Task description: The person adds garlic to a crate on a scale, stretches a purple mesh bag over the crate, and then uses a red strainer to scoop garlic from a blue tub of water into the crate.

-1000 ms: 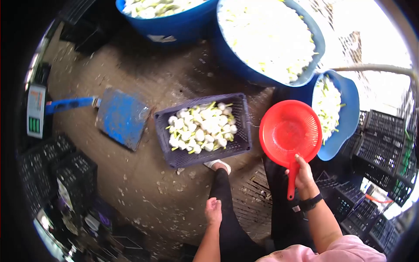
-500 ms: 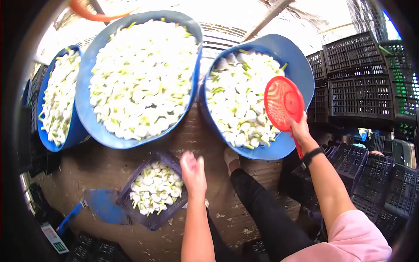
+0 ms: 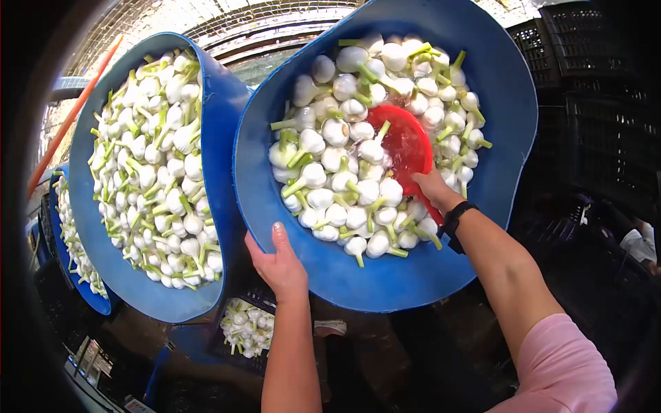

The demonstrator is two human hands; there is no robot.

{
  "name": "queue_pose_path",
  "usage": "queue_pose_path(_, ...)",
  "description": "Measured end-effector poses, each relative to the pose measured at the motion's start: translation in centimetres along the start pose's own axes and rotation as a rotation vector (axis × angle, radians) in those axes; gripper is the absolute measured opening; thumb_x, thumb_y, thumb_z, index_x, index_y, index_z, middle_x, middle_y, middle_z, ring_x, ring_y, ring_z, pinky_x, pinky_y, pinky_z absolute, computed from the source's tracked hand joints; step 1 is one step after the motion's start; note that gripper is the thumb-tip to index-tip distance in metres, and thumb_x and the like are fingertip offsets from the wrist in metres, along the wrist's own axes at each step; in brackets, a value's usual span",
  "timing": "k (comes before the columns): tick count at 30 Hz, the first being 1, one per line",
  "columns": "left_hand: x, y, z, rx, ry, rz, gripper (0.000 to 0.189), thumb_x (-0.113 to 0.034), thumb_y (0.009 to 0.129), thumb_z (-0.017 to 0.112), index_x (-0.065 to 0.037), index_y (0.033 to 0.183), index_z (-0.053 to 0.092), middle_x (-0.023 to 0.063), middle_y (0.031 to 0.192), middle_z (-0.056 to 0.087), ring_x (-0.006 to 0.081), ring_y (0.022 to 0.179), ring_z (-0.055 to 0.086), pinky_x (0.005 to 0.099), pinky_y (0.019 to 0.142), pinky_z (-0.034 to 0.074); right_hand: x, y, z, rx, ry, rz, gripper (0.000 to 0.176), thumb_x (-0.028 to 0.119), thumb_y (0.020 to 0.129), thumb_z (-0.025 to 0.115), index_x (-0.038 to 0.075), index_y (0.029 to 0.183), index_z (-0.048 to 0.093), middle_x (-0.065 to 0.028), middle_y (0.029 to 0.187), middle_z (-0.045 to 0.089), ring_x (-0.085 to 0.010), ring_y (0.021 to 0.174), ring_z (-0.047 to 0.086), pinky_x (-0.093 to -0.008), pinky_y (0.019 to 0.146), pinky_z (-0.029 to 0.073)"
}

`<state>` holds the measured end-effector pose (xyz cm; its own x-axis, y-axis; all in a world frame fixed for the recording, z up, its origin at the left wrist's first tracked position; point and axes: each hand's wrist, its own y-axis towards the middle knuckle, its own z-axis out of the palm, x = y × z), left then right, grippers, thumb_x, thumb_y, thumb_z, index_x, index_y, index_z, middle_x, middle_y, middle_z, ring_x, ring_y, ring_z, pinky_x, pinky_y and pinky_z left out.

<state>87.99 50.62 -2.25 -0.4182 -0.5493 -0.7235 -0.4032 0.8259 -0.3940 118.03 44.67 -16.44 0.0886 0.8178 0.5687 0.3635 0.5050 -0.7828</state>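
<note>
A blue tub holds water and many white garlic bulbs with short green stems. My right hand is closed round the handle of a red strainer. The strainer's bowl is tilted and partly under the water among the bulbs. At the tub's near left rim is my left hand, its thumb on the inner side and its fingers on the outer side, partly hidden by the wall.
Left of this tub stands another blue tub full of garlic, with a third blue tub beyond it. A dark crate of garlic sits on the floor below my left hand. Black crates are stacked at the right.
The strainer has gone from above the tub down into the water among the bulbs. My left hand has moved from over the floor crate to the tub's rim. The view has moved closer.
</note>
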Motion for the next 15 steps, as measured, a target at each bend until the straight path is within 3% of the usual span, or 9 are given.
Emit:
queue_pose_path(2,0.4,0.1,0.1,-0.006,0.020,0.019,0.047,-0.024,0.088,0.060,0.009,0.119,0.044,0.0189,0.107,0.058,0.0252,0.092,0.056,0.0357,0.085,0.044,-1.5,1.8,1.6,0.127,0.202,0.172,0.039,0.007,0.083,0.052,0.008,0.121,0.042,-0.0104,0.080,0.060,-0.0180,0.052,0.056,-0.0298,0.040,0.046)
queue_pose_path(3,0.5,0.1,0.0,0.005,-0.015,0.031,0.049,-0.024,0.088,0.061,0.009,0.119,0.044,0.0188,0.107,0.057,0.0241,0.093,0.055,0.0353,0.084,0.044,-1.8,2.1,2.5,0.182,0.259,0.217,0.017,0.007,0.084,0.050,0.002,0.100,0.055,-0.0076,0.072,0.060,-0.0158,0.048,0.053,-0.0286,0.037,0.044)
queue_pose_path(6,0.4,0.1,0.1,0.008,-0.004,0.005,0.050,-0.022,0.087,0.063,0.009,0.120,0.043,0.0188,0.108,0.057,0.0237,0.093,0.055,0.0352,0.084,0.045,-1.9,3.1,4.5,0.272,0.377,0.329,0.013,0.008,0.085,0.049,-0.001,0.089,0.058,-0.0070,0.068,0.060,-0.0158,0.050,0.056,-0.0283,0.037,0.045)
queue_pose_path(10,0.3,0.1,-0.2,0.022,0.020,-0.006,0.052,-0.018,0.085,0.065,0.010,0.121,0.041,0.0194,0.109,0.057,0.0228,0.093,0.056,0.0345,0.083,0.046,0.7,2.5,3.3,0.438,0.321,0.236,0.014,0.012,0.087,0.053,-0.001,0.090,0.059,-0.0079,0.069,0.061,-0.0144,0.049,0.056,-0.0263,0.037,0.044)
queue_pose_path(11,0.5,0.1,0.0,0.009,0.007,-0.005,0.052,-0.017,0.085,0.065,0.011,0.122,0.041,0.0195,0.108,0.057,0.0227,0.092,0.056,0.0344,0.083,0.046,1.5,2.1,2.4,0.525,0.304,0.232,0.017,0.013,0.087,0.055,-0.001,0.096,0.058,-0.0080,0.073,0.062,-0.0134,0.051,0.057,-0.0257,0.036,0.043)
queue_pose_path(15,0.4,0.0,0.2,0.004,-0.029,-0.029,0.052,-0.014,0.084,0.066,0.011,0.121,0.040,0.0196,0.108,0.057,0.0218,0.091,0.056,0.0337,0.082,0.047,0.4,2.5,1.1,0.509,0.363,0.243,0.023,0.013,0.085,0.056,0.000,0.105,0.058,-0.0076,0.075,0.063,-0.0128,0.051,0.057,-0.0240,0.040,0.045)
